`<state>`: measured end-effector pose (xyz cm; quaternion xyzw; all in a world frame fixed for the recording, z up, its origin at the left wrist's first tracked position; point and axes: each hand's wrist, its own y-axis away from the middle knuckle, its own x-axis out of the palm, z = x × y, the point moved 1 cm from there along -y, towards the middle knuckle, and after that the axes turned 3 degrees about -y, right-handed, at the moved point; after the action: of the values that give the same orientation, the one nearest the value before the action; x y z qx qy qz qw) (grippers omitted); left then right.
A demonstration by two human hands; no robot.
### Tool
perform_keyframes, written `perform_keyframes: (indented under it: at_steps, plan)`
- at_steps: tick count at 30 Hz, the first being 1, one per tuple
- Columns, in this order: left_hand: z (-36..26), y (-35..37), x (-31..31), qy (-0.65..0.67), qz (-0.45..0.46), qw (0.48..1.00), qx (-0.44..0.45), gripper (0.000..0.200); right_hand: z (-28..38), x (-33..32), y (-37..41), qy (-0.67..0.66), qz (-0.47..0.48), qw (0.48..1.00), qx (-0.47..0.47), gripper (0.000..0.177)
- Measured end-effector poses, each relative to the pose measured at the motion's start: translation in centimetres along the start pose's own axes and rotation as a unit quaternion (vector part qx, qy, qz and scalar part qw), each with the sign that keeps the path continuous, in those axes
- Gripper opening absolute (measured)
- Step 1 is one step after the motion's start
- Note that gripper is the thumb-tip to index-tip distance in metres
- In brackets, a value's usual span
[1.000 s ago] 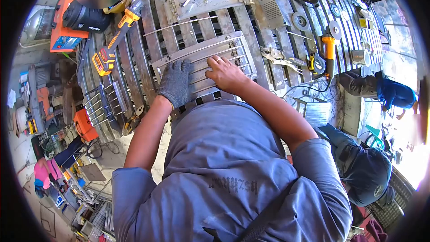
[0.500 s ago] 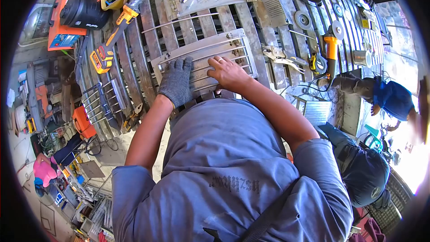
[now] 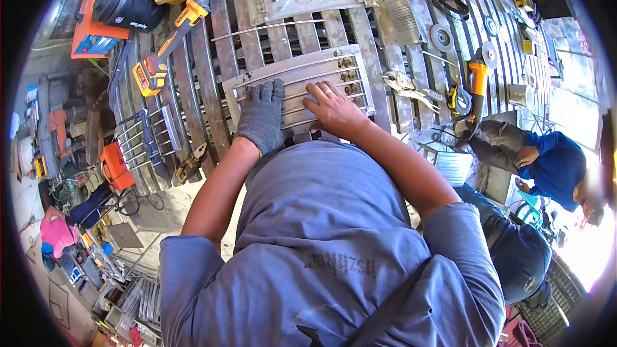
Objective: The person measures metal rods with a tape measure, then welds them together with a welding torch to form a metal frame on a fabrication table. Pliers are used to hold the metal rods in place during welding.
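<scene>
A metal plate (image 3: 295, 67) with several thin parallel rods (image 3: 299, 80) across it lies on the slatted table in front of me. My left hand (image 3: 262, 112), in a grey knitted glove, rests on the rods and the plate's left part, fingers pointing away from me. Bare, with a ring on one finger, my right hand (image 3: 334, 108) lies over the rods right of centre, its fingers bent slightly and a little apart. Small brownish pieces (image 3: 348, 74) show between the rods at the plate's right end.
On the slatted table (image 3: 207, 83) are a yellow cordless grinder (image 3: 183, 22), an orange grinder (image 3: 477, 77), a tape measure (image 3: 459, 99), clamp pliers (image 3: 402, 82) and a rod grille (image 3: 138, 141). People (image 3: 556, 164) are at the right and left (image 3: 59, 231).
The view has shifted slightly. My right hand's fingers lie a little flatter on the rods. At the right, the person in blue has moved and a hand now shows near the legs.
</scene>
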<state>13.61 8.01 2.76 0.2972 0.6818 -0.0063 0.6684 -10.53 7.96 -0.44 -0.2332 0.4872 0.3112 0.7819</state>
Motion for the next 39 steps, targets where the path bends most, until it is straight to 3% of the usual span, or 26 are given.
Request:
perform_keyframes:
  at_steps: [2, 3, 6, 9, 16, 18, 22, 23, 33, 36, 39]
  plan:
    - [-0.7, -0.3, 1.4, -0.024, -0.010, 1.000, -0.008, 0.123, 0.6, 1.4, 1.1, 0.046, -0.037, 0.998, -0.007, 0.049]
    - [-1.0, -0.4, 2.0, -0.034, -0.016, 0.999, -0.013, 0.122, 0.7, 1.6, 1.2, 0.021, 0.000, 1.000, 0.012, 0.059]
    - [-1.0, -0.7, 3.0, 0.024, -0.085, 0.996, -0.011, 0.121, 0.8, 2.1, 1.2, 0.016, -0.006, 1.000, 0.019, 0.060]
    - [-0.5, -0.7, 3.0, 0.050, -0.068, 0.996, 0.007, 0.121, 0.8, 2.3, 1.2, 0.051, 0.019, 0.998, 0.023, 0.067]
    - [0.1, -0.4, 4.2, 0.087, -0.128, 0.987, 0.034, 0.119, 1.4, 1.3, 0.7, 0.032, 0.049, 0.998, 0.032, 0.075]
    - [0.0, -0.6, 4.2, 0.065, -0.109, 0.992, 0.026, 0.119, 1.2, 1.5, 0.6, 0.032, 0.032, 0.999, 0.023, 0.077]
    - [-0.3, -0.6, 4.1, 0.050, -0.104, 0.993, 0.031, 0.118, 1.9, 0.5, 0.0, -0.007, 0.046, 0.996, 0.072, 0.097]
    - [-0.3, -0.6, 4.1, 0.050, -0.094, 0.994, 0.031, 0.117, 1.8, -0.1, -0.5, 0.021, 0.049, 0.996, 0.066, 0.109]
    - [-0.4, -1.0, 3.7, 0.039, -0.068, 0.997, 0.021, 0.118, 0.8, -1.3, -3.3, 0.025, 0.140, 0.988, 0.066, 0.120]
    - [-0.3, -1.0, 3.6, 0.098, -0.065, 0.993, 0.024, 0.118, 0.6, -1.0, -3.2, 0.028, 0.138, 0.988, 0.069, 0.122]
    - [-0.5, -1.1, 3.3, 0.072, -0.035, 0.997, 0.023, 0.118, 0.7, -1.2, -3.1, 0.024, 0.127, 0.990, 0.060, 0.122]
